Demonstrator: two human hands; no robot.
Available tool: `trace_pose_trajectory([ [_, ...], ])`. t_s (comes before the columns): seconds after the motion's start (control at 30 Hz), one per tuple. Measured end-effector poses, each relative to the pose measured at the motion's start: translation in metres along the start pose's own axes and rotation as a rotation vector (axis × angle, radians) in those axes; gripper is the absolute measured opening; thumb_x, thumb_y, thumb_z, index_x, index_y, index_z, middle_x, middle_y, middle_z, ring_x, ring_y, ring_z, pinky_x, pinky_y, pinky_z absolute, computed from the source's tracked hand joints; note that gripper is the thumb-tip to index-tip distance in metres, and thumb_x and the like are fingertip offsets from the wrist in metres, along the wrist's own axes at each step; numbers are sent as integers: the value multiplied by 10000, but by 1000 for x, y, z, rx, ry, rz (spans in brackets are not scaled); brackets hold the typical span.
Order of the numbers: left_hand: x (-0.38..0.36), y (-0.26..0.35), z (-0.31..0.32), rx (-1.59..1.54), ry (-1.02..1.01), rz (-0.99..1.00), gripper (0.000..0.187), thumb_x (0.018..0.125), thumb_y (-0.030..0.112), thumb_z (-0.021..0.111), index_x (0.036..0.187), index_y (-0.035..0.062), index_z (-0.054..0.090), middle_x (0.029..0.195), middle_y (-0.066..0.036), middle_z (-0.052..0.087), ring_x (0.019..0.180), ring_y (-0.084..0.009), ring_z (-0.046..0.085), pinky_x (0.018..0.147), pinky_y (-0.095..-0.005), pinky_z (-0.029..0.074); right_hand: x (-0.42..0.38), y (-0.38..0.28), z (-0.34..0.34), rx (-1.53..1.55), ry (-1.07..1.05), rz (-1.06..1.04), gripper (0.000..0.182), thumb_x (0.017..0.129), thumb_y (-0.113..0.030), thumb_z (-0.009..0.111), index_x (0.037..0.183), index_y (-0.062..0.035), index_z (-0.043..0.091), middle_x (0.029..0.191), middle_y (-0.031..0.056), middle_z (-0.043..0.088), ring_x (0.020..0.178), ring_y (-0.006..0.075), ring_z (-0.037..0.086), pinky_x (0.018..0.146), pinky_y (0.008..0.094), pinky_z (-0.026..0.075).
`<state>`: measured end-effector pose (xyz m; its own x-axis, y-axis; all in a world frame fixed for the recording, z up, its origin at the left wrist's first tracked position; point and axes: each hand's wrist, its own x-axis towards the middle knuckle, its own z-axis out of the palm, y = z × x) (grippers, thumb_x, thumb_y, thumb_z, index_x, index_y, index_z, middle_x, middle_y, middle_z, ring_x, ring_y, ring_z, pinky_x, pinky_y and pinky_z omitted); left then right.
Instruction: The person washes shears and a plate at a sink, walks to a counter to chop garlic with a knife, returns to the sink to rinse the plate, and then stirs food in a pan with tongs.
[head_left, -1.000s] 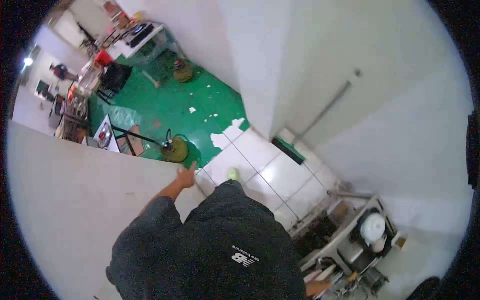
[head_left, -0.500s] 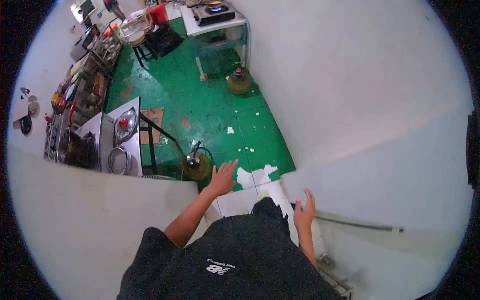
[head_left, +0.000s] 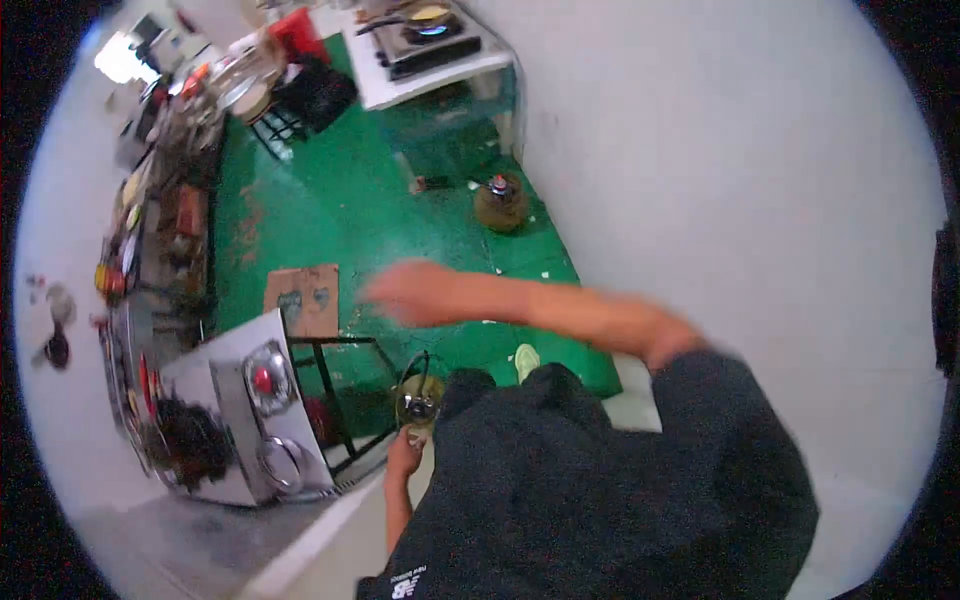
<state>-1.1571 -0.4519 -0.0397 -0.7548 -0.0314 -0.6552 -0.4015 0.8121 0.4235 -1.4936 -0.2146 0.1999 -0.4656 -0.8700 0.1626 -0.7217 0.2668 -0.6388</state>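
My right arm reaches across in front of my body, and my right hand (head_left: 412, 292) is a motion blur above the green floor. A flat piece of brown cardboard (head_left: 318, 318) lies on the floor just left of it. Lower down, my left hand (head_left: 403, 455) is at the end of the low white wall, right below a yellowish gas cylinder (head_left: 418, 402) with a dark hose. Its fingers are small and partly turned away. Left of that hand, a steel-topped stand (head_left: 318, 440) bears a lid with a red knob (head_left: 265, 378) and a round metal pan (head_left: 282, 465).
A second gas cylinder (head_left: 502, 212) stands on the floor by the right wall. Farther back, a pan (head_left: 428, 14) sits over a blue flame on a portable stove (head_left: 420, 48). A stool (head_left: 272, 128) and a black bag (head_left: 315, 95) are at the back. Cookware lines the left side.
I have stepped forward and turned. My right hand has swung from the right across to the left. My left hand has dropped to the wall's end beside the near cylinder.
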Motion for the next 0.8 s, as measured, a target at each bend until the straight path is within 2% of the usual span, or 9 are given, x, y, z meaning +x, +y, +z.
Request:
trace_pose_trajectory([
  [0.07, 16, 10, -23, -316, 150, -128, 560, 870, 330, 668, 1323, 46, 501, 1160, -202, 657, 1064, -404, 618, 910, -485, 478, 120, -78, -65, 7, -189, -538, 252, 865, -271, 579, 953, -50, 663, 936, 231, 658, 932, 402, 636, 751, 507, 508],
  [0.1, 52, -36, -8, -322, 216, -118, 536, 897, 333, 643, 1321, 38, 501, 1148, -200, 664, 1046, -386, 635, 899, -472, 483, 194, -106, -44, -64, -33, -895, 308, 872, -293, 579, 870, 3, 663, 933, 232, 668, 916, 381, 642, 756, 505, 503],
  [0.13, 35, 19, -54, -378, 239, 19, 496, 927, 284, 616, 1335, 31, 488, 1142, -204, 666, 1017, -354, 653, 877, -430, 497, 258, -154, -41, -176, -58, -1226, 358, 889, -313, 577, 866, 33, 664, 931, 221, 682, 903, 346, 645, 769, 481, 508],
  [0.2, 74, -14, -58, -381, 254, -53, 452, 935, 220, 618, 1325, 26, 500, 1107, -213, 675, 994, -325, 662, 869, -398, 500, 309, -228, -31, -411, -356, -1315, 389, 889, -329, 591, 851, 46, 685, 895, 212, 695, 835, 327, 653, 728, 460, 518],
  [0.4, 190, 1, -213, -250, 341, -79, 406, 917, 208, 638, 1259, 9, 548, 1087, -219, 677, 999, -369, 652, 871, -437, 494, 397, -129, -18, -24, -663, -1430, 388, 890, -330, 591, 850, 41, 699, 881, 204, 701, 803, 324, 658, 698, 455, 519],
  [0.53, 283, 15, -363, -129, 427, 19, 377, 905, 200, 651, 1215, -2, 580, 1075, -223, 679, 1002, -398, 645, 873, -462, 490, 486, 24, -24, 28, -732, -1184, 388, 890, -330, 591, 849, 38, 708, 872, 200, 704, 782, 322, 661, 679, 452, 519],
  [0.67, 396, -2, -521, 95, 413, 190, 405, 911, 214, 645, 1249, 8, 561, 1074, -217, 675, 1023, -401, 635, 879, -469, 488, 530, 182, -73, -224, -441, -371, 238, 653, -179, 713, 843, -37, 710, 825, 145, 708, 791, 324, 699, 577, 485, 535],
  [0.73, 446, 15, -581, 199, 496, 325, 417, 918, 228, 640, 1265, 16, 552, 1082, -213, 673, 1030, -399, 633, 881, -469, 488, 534, 261, -97, 147, -192, -95, 261, 757, -199, 685, 962, -38, 676, 881, 171, 701, 842, 345, 686, 682, 470, 537],
  [0.8, 486, 67, -650, 11, 364, 51, 419, 924, 240, 635, 1285, 46, 545, 1089, -212, 669, 1020, -391, 634, 879, -473, 491, 532, 337, -107, 379, -7, 201, 267, 844, -222, 652, 1043, -43, 647, 921, 185, 689, 879, 355, 670, 745, 459, 522],
])
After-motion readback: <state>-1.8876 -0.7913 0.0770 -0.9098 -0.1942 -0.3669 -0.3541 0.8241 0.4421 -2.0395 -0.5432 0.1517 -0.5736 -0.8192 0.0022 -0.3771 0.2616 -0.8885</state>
